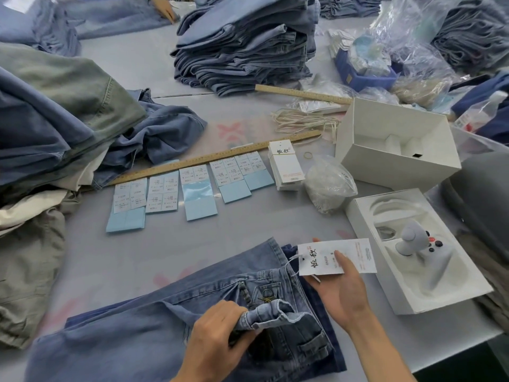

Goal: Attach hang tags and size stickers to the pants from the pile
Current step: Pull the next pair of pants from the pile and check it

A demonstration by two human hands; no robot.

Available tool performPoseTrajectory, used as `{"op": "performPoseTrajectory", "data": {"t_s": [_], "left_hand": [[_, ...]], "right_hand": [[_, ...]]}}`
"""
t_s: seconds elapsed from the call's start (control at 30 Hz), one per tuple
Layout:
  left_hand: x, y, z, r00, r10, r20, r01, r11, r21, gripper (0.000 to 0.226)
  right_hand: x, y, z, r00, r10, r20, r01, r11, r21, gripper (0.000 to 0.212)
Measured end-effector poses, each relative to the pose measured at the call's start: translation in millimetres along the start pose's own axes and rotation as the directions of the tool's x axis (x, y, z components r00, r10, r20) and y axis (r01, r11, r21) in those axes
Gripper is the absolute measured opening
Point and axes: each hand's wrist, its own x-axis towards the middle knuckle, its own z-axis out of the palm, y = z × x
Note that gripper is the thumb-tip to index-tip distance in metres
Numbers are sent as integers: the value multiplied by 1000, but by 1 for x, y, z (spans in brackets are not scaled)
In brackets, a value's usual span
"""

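Note:
A pair of blue jeans (143,326) lies flat on the table in front of me, waistband to the right. My left hand (217,337) grips a bunched fold of the waistband near the fly. My right hand (341,288) holds a white hang tag (325,257) between thumb and fingers just past the waistband; its thin string runs toward the jeans. Several size sticker sheets (190,186) on blue backing lie in a row beside a wooden ruler (214,158). A stack of hang tags (286,166) stands at the row's right end.
A loose pile of pants (55,114) fills the left side, a folded stack (245,48) the back. Strings (303,119), a clear bag (327,183) and two open white boxes (396,144) (416,249) sit on the right. Another person's hand (165,8) shows at the top.

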Motion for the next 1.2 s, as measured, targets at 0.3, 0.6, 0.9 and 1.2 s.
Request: {"op": "performPoseTrajectory", "data": {"t_s": [0.3,0.6,0.9,1.2], "left_hand": [[40,5,4,958,246,-146,-232,967,104,17],[25,-16,-3,936,183,-300,-173,983,59,19],[45,-12,10,949,-34,-315,75,990,117,22],[47,-47,17,890,-446,95,345,796,497,56]], "right_hand": [[0,11,29,863,131,488,461,190,-867,57],[-13,11,33,804,320,501,430,270,-862,67],[-22,13,33,953,79,293,175,646,-743,47],[5,58,20,940,-147,309,256,-295,-921,79]]}}
